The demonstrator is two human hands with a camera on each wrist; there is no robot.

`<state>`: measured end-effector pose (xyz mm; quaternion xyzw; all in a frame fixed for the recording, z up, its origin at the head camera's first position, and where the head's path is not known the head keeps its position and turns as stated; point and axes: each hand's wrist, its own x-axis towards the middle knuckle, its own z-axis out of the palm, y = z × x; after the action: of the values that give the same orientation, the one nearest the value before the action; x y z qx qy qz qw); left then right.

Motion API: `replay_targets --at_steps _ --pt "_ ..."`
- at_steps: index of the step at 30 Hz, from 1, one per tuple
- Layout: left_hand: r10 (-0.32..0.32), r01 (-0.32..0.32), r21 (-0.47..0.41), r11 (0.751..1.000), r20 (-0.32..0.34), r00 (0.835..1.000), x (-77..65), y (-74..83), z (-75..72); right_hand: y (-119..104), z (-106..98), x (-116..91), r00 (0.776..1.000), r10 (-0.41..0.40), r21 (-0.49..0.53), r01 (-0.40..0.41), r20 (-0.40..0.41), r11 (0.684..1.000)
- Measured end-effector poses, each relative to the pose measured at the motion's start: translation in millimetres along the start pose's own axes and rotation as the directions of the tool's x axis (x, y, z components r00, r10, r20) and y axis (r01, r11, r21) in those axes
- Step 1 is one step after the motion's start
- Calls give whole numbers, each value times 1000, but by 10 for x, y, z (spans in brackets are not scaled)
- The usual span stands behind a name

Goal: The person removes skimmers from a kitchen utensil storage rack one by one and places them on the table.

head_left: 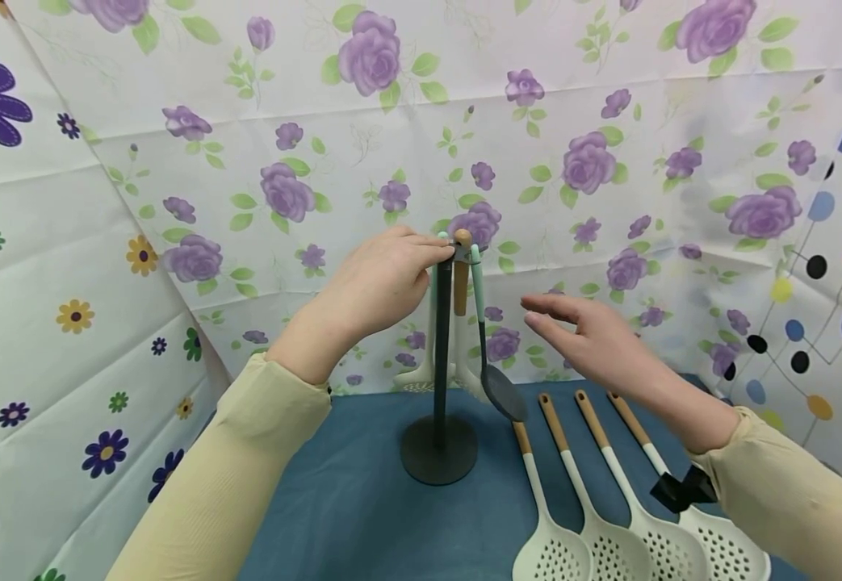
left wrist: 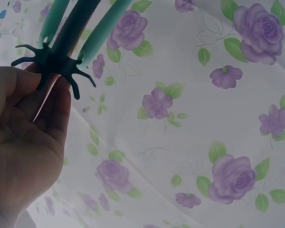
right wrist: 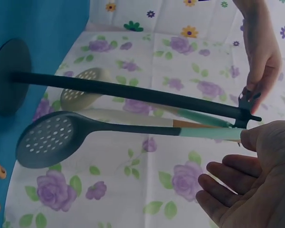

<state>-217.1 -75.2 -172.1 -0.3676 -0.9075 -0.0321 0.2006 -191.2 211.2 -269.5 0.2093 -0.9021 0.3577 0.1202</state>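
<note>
A black utensil stand (head_left: 441, 355) with a round base rises from the blue cloth. My left hand (head_left: 387, 278) grips the hooked top (left wrist: 52, 61) of the stand, thumb and fingers around a hook in the left wrist view. From the hooks hang a dark skimmer (right wrist: 50, 140) with a mint handle, a wooden-handled utensil (head_left: 460, 290) and a pale skimmer (right wrist: 83, 88) behind the pole. To the stand's right, my right hand (head_left: 609, 343) is held in the air, fingers loosely extended and nothing in them. Its thumb overlaps the dark skimmer's handle end in the right wrist view.
Several white skimmers (head_left: 551, 553) with wooden handles lie side by side on the blue cloth (head_left: 333, 484), front right, under my right forearm. A flowered sheet (head_left: 370, 161) hangs close behind the stand, with patterned sheets at both sides.
</note>
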Motion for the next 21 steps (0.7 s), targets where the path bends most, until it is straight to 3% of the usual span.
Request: replay_targets --at_steps 7,21 --pt "2 -2 -44 999 -12 1000 -8 -26 12 -50 55 109 999 -27 38 28 -30 999" --pt "-18 14 -103 995 -40 999 17 -29 16 -141 184 356 997 42 240 -24 -72 970"
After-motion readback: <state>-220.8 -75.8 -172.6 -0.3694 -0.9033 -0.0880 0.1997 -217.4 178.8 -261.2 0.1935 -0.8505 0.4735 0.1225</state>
